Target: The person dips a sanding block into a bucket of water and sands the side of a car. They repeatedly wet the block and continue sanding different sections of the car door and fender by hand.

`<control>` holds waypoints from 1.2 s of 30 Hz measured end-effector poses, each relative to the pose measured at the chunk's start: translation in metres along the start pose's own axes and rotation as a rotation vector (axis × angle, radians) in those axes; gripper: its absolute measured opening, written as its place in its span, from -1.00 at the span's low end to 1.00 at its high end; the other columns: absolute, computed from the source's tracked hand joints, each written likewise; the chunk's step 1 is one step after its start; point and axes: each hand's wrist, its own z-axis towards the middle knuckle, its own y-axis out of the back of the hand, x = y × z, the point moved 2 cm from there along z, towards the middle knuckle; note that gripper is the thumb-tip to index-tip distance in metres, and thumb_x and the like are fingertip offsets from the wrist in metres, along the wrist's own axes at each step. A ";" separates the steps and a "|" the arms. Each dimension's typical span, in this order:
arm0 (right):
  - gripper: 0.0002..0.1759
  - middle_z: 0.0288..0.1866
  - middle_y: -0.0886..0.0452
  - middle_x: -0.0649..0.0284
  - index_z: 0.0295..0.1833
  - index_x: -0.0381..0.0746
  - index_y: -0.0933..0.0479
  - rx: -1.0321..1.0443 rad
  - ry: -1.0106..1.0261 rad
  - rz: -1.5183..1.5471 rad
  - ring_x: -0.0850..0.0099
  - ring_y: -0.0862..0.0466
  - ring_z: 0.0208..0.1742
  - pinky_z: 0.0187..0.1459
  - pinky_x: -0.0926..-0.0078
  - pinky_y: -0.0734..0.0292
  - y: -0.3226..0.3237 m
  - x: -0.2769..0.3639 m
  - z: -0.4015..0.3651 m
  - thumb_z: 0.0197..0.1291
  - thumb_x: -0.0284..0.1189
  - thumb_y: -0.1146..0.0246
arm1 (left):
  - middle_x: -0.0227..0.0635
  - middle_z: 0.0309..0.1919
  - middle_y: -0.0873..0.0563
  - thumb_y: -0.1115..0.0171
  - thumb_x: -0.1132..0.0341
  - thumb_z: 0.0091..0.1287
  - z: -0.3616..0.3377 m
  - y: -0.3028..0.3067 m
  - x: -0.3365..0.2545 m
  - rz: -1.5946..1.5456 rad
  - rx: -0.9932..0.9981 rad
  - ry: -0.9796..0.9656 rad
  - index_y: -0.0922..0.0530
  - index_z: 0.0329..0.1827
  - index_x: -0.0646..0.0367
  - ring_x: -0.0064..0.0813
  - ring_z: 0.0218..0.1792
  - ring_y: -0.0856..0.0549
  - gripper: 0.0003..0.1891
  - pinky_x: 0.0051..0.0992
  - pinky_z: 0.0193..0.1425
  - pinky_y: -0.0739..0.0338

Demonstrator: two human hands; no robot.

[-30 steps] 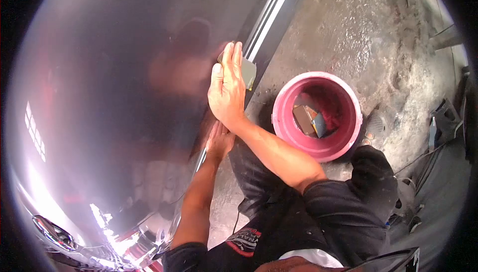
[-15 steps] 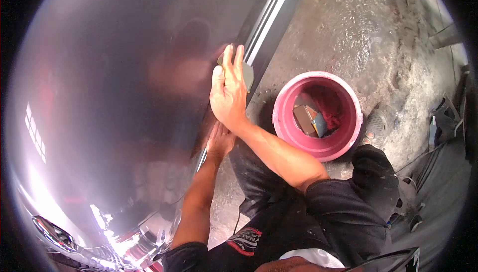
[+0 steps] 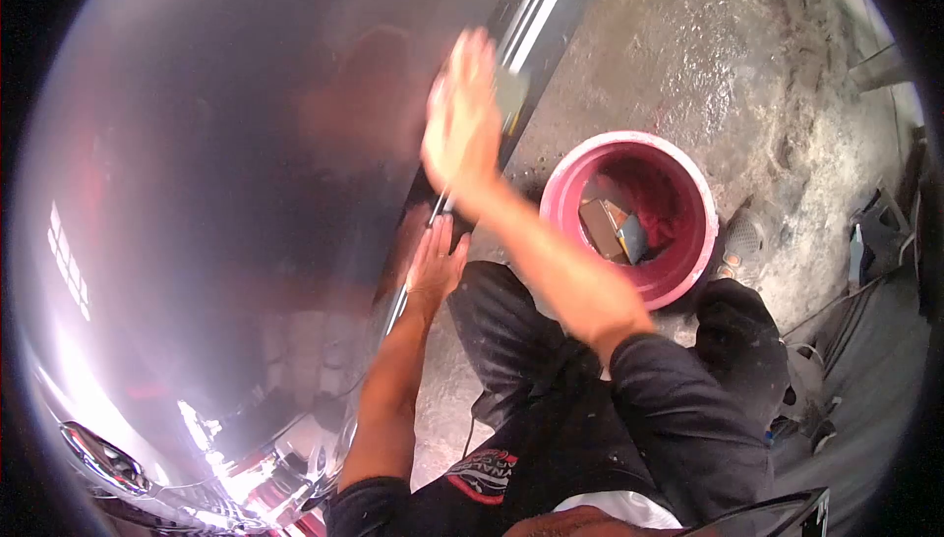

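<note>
My right hand [image 3: 462, 119] is pressed flat along the lower edge of a dark, glossy car panel [image 3: 256, 163], its fingers together and slightly blurred. Under it is a grey-green piece of sandpaper [image 3: 512, 94], showing past the right side of the fingers; the rest is hidden by the hand. Closer to me, my left hand [image 3: 438, 260] rests with its fingers stretched out on the panel's edge, beside the shiny trim strip [image 3: 543, 8]. No object shows in the left hand.
A pink bucket [image 3: 700, 178] stands on the wet concrete floor [image 3: 678, 55] right of the panel. Inside it lie a brown block [image 3: 601, 228], several sheet-like pieces and some reddish material. A chrome door handle [image 3: 103, 458] is at lower left. My knees are beside the bucket.
My right hand has slid up and slightly right along the panel edge, taking the sandpaper with it. My left hand stays on the edge, with more of its fingers now visible.
</note>
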 end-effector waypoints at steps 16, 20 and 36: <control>-0.39 0.56 -0.06 -0.14 0.51 -0.42 -0.04 0.322 -0.747 0.437 0.02 -0.06 0.58 0.53 0.23 -0.01 0.064 -0.035 0.093 0.50 -0.29 0.16 | -0.08 0.44 -0.35 -0.10 0.21 0.37 0.010 0.012 -0.001 -0.097 -0.114 0.047 -0.53 0.18 -0.16 -0.17 0.49 -0.26 -0.67 -0.23 0.53 -0.09; -0.30 0.62 0.21 -0.15 0.57 -0.40 0.25 0.031 -0.480 0.304 0.06 0.15 0.64 0.58 0.09 0.35 -0.023 0.015 -0.065 0.50 -0.26 0.23 | 0.13 0.35 -0.37 -0.11 0.07 0.38 0.006 0.004 -0.001 -0.037 -0.113 0.042 -0.40 0.33 -0.07 0.01 0.44 -0.28 -0.53 -0.11 0.48 -0.17; -0.34 0.61 0.18 -0.15 0.56 -0.40 0.21 0.476 -0.638 0.141 0.00 0.07 0.61 0.57 0.19 0.15 -0.012 0.012 -0.151 0.49 -0.34 0.22 | -0.10 0.47 -0.27 -0.07 0.09 0.38 0.026 0.018 -0.004 -0.773 0.375 0.670 -0.42 0.37 -0.07 -0.11 0.50 -0.21 -0.51 -0.13 0.52 -0.16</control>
